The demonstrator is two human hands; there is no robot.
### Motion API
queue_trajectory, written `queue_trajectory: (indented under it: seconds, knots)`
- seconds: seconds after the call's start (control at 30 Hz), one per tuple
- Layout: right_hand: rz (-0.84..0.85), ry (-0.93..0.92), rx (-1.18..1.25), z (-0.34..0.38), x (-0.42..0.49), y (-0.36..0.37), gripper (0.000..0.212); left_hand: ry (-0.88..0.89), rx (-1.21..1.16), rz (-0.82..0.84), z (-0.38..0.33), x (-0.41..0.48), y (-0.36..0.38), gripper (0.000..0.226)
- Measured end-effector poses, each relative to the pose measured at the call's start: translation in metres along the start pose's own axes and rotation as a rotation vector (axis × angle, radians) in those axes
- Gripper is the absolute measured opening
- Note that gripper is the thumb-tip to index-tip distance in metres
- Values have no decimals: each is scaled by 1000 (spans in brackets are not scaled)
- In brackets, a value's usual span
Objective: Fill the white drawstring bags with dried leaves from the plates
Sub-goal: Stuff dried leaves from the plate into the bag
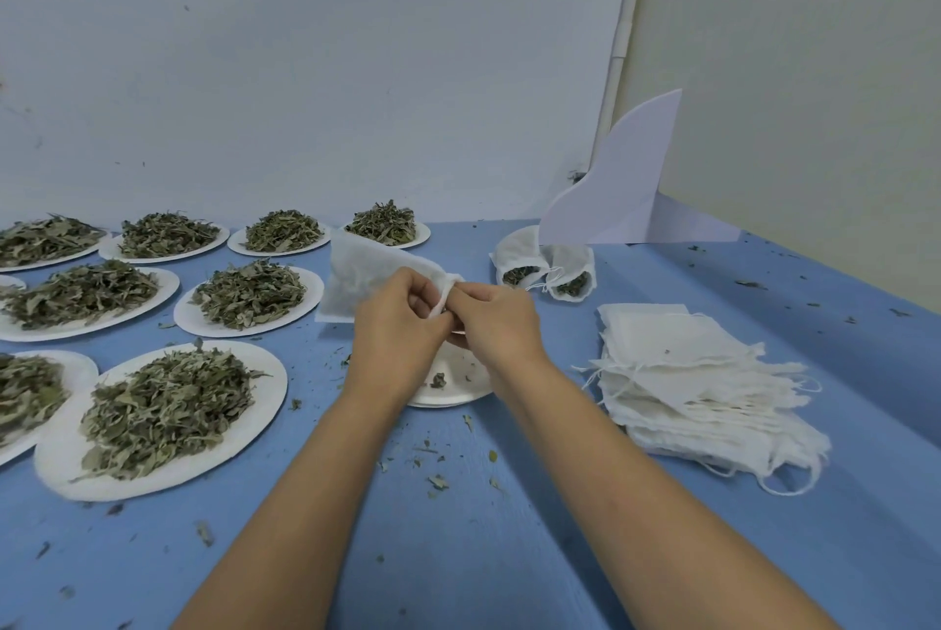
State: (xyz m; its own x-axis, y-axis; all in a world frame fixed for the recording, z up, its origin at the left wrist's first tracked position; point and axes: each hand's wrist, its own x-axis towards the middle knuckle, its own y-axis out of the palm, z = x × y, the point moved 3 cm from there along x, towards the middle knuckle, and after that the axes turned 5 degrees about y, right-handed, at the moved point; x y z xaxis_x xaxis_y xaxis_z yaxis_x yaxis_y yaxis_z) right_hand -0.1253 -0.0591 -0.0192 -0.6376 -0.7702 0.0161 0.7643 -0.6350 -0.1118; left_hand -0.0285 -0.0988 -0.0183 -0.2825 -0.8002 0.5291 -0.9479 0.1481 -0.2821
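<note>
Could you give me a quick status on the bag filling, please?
Left hand and right hand pinch mouth of one white bag, above near-empty plate. Two filled bags behind, empty stack right. Nothing in the way.

Blue desk point(662, 553) fills lower frame. Pale wall point(305, 43) at 12 o'clock. Curved white sheet point(626, 186) propped upright at 1 o'clock, beside white pipe point(622, 43). Beige wall point(814, 69) at 2 o'clock.

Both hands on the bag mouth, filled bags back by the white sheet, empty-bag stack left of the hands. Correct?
One error: the stack of empty bags lies to the right of the hands, not the left, as the head view shows. The rest stands: the left hand and right hand pinch the mouth of the bag, and the filled bags lie by the white sheet.
</note>
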Motion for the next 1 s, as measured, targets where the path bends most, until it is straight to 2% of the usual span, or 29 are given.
queue_trajectory:
  seconds: [0.1,0.23,0.4,0.5,0.73,0.87,1.0]
  knots:
    - [100,-28,-12,7,-3,5,21,19,16,-56,1,1,-4,27]
    - [237,33,59,13,-7,9,22,-13,-17,-88,6,3,-9,25]
    - [250,155,228,14,-8,9,18,-8,-12,-102,7,3,-9,28]
    - [273,150,336,16,-11,7,26,-23,-27,-109,7,4,-10,28]
    - [231,294,561,10,-9,-2,22,-63,-143,-19,8,7,-15,25]
    - [220,338,590,9,-8,-4,12,-80,-219,55,7,8,-15,24]
    - [198,268,562,7,-9,-5,11,-163,-328,55,11,9,-14,24]
